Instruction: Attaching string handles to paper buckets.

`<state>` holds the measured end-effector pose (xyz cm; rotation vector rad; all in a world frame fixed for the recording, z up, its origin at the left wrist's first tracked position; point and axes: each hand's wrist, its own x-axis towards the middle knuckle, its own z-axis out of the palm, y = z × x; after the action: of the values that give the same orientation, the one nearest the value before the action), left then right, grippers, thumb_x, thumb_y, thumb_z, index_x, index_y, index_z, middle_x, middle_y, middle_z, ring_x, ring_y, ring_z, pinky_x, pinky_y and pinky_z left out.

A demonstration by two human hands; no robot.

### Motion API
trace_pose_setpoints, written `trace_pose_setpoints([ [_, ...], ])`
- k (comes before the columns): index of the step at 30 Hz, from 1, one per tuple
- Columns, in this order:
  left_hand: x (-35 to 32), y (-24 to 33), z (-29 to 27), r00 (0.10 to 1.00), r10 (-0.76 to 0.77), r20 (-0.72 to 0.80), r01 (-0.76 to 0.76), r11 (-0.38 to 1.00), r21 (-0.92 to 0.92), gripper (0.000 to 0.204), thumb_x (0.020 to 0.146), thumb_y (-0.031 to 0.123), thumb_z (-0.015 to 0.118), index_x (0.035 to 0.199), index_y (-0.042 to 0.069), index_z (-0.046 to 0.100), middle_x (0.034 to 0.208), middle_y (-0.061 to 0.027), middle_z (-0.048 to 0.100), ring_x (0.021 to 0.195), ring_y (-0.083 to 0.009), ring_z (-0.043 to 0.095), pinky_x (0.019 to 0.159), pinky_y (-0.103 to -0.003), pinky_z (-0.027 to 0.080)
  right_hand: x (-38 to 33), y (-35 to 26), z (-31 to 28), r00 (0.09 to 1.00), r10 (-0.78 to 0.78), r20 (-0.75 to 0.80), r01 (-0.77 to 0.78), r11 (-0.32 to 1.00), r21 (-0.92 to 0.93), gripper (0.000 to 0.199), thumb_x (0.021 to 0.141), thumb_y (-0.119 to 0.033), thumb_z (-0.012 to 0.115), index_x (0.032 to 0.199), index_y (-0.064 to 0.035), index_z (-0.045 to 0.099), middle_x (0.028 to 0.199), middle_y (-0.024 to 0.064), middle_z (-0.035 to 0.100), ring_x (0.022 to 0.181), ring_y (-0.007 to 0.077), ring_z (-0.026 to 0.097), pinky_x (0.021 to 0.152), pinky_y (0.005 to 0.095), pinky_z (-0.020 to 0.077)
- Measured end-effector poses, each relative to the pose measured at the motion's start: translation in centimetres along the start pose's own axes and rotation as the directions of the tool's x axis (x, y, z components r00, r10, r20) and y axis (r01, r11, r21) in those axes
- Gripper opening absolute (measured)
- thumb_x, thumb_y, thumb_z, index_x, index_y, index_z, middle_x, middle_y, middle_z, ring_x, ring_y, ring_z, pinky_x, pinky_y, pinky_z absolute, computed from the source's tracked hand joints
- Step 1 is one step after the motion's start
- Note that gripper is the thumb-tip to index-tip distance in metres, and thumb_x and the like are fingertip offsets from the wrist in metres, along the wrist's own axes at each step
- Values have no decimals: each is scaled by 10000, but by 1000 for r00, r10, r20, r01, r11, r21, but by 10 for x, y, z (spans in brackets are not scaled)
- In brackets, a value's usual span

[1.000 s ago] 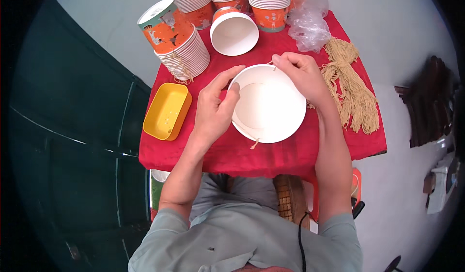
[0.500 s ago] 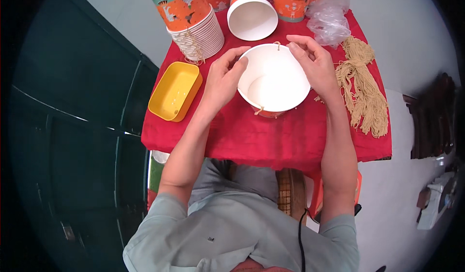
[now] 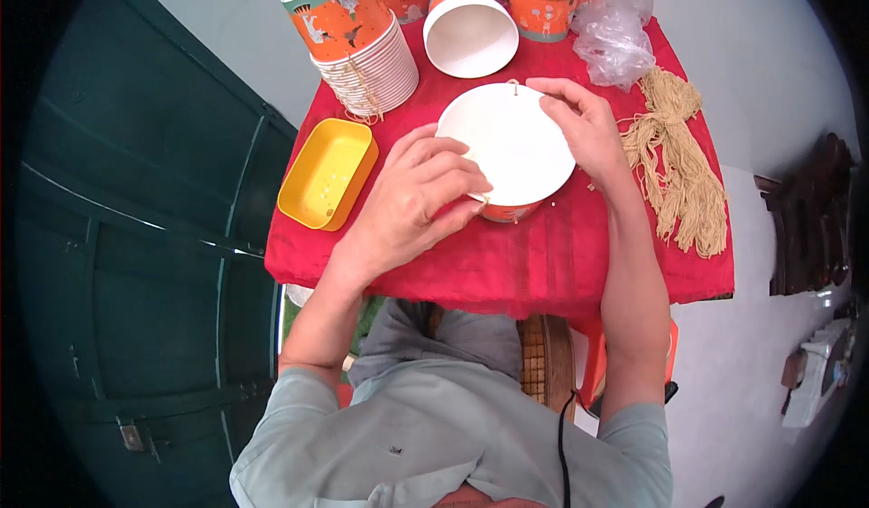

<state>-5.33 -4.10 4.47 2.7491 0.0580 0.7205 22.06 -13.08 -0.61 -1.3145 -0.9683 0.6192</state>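
Note:
A white-lined paper bucket with an orange printed outside stands upright on the table in front of me. Short twine loops come through its rim: one twine loop at the far side, another twine end at the near left. My left hand reaches over the near left rim, its thumb and fingers closed there beside the near twine; the exact contact is partly hidden. At the right rim, my right hand steadies the bucket with thumb and bent fingers.
On the red-covered table, a yellow tray lies left and a bundle of tan twine right. Behind are a tipped paper bucket, a bucket stack, further stacks and a clear plastic bag.
My left hand has moved from the far left rim down to the near left rim, by the twine. The right hand has stayed at the right rim; the bucket has shifted slightly left.

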Motion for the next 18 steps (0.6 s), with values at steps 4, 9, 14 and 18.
trace_pose_setpoints([
  [4,-2,-2,4,995,23,-94,-23,1000,-5,143,929,129,859,1043,83,785,1048,-57,751,1132,-270,712,1155,-510,503,2,-5,0,999,27,-34,-26,999,39,386,1142,-276,647,1371,19,746,1177,83,798,1051,114,721,922,288,576],
  [9,-4,-23,-4,880,-401,-255,209,809,-550,105,1034,75,779,1117,13,767,1001,-47,770,957,-148,731,909,-318,584,6,-3,-2,994,84,-70,-73,988,137,665,1191,-553,470,1503,6,650,1361,171,755,1170,233,734,1016,392,597],
  [14,-10,-70,-24,700,-643,-312,119,535,-836,166,1108,195,735,1182,49,760,1043,5,771,920,-69,716,841,-268,584,5,3,14,989,-145,31,141,985,102,667,1209,-539,423,1557,1,602,1416,175,729,1181,236,729,1036,390,589],
  [18,-18,-83,-26,601,-763,-239,40,327,-944,200,1080,199,773,1209,53,730,1109,-38,780,952,-112,773,789,-291,661,-12,4,37,858,-506,93,513,852,-101,1167,921,-744,780,1732,-34,334,1625,207,576,1414,339,639,1183,473,516],
])
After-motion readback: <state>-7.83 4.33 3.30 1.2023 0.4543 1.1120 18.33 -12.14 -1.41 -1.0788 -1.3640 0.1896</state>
